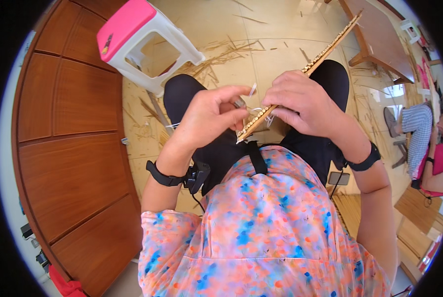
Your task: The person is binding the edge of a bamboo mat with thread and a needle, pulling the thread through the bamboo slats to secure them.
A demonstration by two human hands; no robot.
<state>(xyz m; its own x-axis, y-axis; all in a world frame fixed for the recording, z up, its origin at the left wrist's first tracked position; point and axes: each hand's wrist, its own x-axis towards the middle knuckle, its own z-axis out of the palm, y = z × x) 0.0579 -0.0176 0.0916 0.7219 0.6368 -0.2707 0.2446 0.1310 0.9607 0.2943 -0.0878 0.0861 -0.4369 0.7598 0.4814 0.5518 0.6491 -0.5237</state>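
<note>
My right hand (300, 101) is closed around a long, narrow bamboo strip (324, 58) with a row of small pale, rounded ends along one side. The strip slants from over my lap up to the far right. Close to its near end, my left hand (209, 114) has its fingers curled, with a thin white cord (253, 90) at the index fingertip. More white cord loops around the strip between my hands, and a strand shows beside my left wrist. A small greyish piece (239, 102) sits at my left fingers; whether it is a ring or something held is unclear.
A white stool with a pink top (132, 24) stands at the far left, a small tool (107, 43) on it. Bamboo scraps (221, 54) litter the tiled floor. Wooden panels (83, 173) line the left. A wooden table (380, 39) is far right; another person's leg (415, 131) shows there.
</note>
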